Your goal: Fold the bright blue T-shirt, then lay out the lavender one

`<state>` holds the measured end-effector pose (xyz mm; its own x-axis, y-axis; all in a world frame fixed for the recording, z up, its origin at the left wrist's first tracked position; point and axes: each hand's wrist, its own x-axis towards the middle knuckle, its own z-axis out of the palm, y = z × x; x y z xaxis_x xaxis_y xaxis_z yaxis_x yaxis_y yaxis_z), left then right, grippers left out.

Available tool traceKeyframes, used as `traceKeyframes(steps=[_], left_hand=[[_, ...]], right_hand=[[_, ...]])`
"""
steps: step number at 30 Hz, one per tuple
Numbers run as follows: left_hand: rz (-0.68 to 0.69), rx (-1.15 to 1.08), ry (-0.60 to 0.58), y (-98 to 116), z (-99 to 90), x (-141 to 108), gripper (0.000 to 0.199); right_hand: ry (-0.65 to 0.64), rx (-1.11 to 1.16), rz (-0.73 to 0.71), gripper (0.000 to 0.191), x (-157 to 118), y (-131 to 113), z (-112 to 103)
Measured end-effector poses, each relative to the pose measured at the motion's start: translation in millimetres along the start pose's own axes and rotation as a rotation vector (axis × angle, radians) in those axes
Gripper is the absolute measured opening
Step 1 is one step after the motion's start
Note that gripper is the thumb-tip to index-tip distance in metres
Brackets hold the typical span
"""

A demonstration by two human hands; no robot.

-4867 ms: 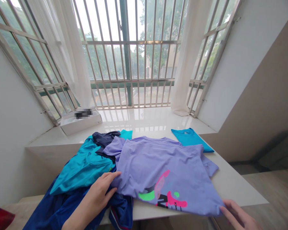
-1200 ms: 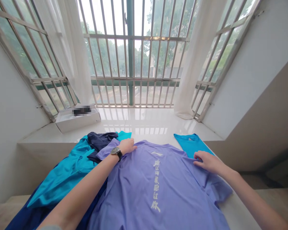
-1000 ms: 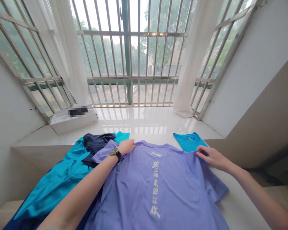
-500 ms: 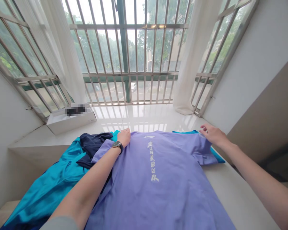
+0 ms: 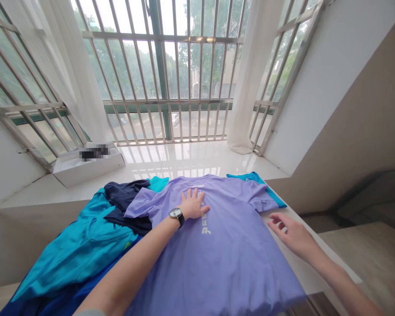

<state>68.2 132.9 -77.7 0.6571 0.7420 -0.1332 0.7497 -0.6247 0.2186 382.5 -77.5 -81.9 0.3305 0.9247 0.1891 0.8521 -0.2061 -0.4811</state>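
Observation:
A lavender T-shirt (image 5: 217,259) lies spread on a white table (image 5: 303,267), with its back up, showing white Chinese characters and a small collar logo. My left hand (image 5: 192,204) rests palm down on the shirt below the collar, fingers spread and gripping nothing. My right hand (image 5: 286,232) is beside the shirt's right edge, over the white tabletop, holding nothing. To the left lie a navy garment (image 5: 125,197) and a bright teal garment (image 5: 79,245). A teal T-shirt (image 5: 250,177) pokes out from under the lavender shirt's far right side.
Behind the table runs a glossy white window sill (image 5: 171,160), carrying a white box (image 5: 88,169) with a pixelated object on it. Barred windows (image 5: 164,74) and sheer curtains (image 5: 250,87) stand beyond. The table's right edge drops away to a lower floor.
The lavender shirt now lies flat, its sleeve spread over the teal T-shirt. My left hand has moved onto its middle, and my right hand has left the shirt. The view has tilted slightly.

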Motion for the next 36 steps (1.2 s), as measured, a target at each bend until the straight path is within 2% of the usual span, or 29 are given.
traceKeyframes(steps=[3, 5, 8, 11, 15, 19, 23, 25, 28, 32, 36], left_hand=[[-0.010, 0.014, 0.102, 0.4, 14.4, -3.3, 0.075], [-0.006, 0.024, 0.170, -0.5, 19.2, -6.7, 0.070], [-0.016, 0.010, 0.189, -0.4, 19.2, -12.0, 0.068], [-0.031, -0.019, 0.168, 2.0, 10.6, -19.4, 0.070], [0.007, -0.012, 0.204, 1.4, -16.7, -45.0, 0.067], [-0.049, 0.020, 0.296, -19.4, -57.4, -91.6, 0.060], [-0.234, 0.045, 0.415, -62.3, -86.9, -139.2, 0.043], [-0.366, 0.082, 0.433, -84.1, -91.7, -158.0, 0.041], [-0.535, 0.097, 0.396, -107.6, -90.5, -178.4, 0.041], [-0.548, -0.015, 0.329, -122.5, -86.0, -191.9, 0.039], [-0.575, -0.044, 0.335, -130.1, -85.7, -191.7, 0.036]], right_hand=[[0.066, -0.068, -0.127, 0.041, -33.4, 1.6, 20.1], [0.133, -0.152, -0.231, 0.045, -45.8, 4.2, 31.1], [0.170, -0.226, -0.360, 0.040, -48.1, 3.7, 37.2], [0.158, -0.202, -0.462, 0.028, -34.0, -11.7, 31.5], [0.134, -0.066, -0.491, 0.027, -2.2, -62.0, 21.4], [0.020, 0.114, -0.523, 0.025, 37.3, -136.2, 27.3], [-0.148, 0.262, -0.591, 0.023, 76.1, -220.4, 56.8], [-0.225, 0.317, -0.627, 0.020, 91.2, -260.2, 76.7], [-0.248, 0.377, -0.611, 0.015, 108.6, -307.3, 103.5], [-0.217, 0.424, -0.537, 0.015, 131.9, -336.8, 125.2], [-0.186, 0.472, -0.463, 0.016, 156.6, -337.1, 137.2]])
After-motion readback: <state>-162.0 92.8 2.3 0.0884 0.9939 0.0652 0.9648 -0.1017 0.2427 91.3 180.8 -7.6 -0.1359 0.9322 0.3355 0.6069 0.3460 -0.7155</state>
